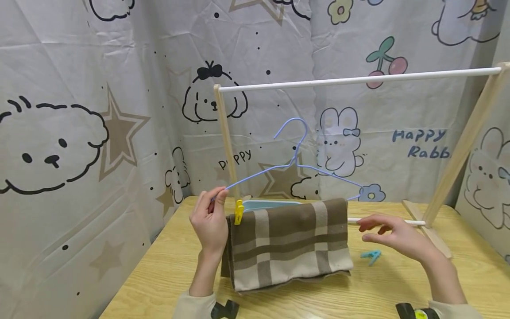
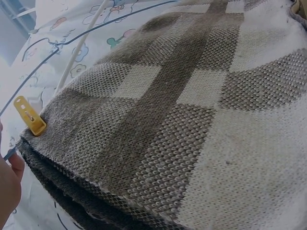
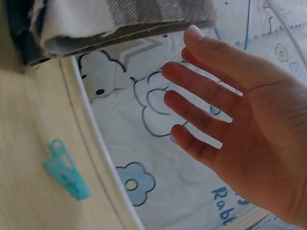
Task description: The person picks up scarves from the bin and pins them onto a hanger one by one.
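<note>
A blue wire hanger (image 1: 267,169) is held up over the table, its left corner pinched by my left hand (image 1: 211,219). Over its lower bar hangs a folded brown-and-cream checked cloth (image 1: 291,243). A yellow clothespin (image 1: 238,212) clips the cloth's top left corner, close to my left fingers; the left wrist view shows this clothespin (image 2: 29,116) too. To the right of the cloth my right hand (image 1: 398,235) hovers, fingers relaxed and holding nothing. In the right wrist view, that hand (image 3: 230,100) is apart from the cloth's edge. A teal clothespin (image 1: 371,256) lies on the table below it.
A rack with a white top rail (image 1: 358,80) and wooden posts (image 1: 464,150) stands behind the hanger. A light blue container (image 1: 271,204) is partly hidden behind the cloth. The wooden table (image 1: 151,283) meets a printed curtain (image 1: 131,71) at the back and left.
</note>
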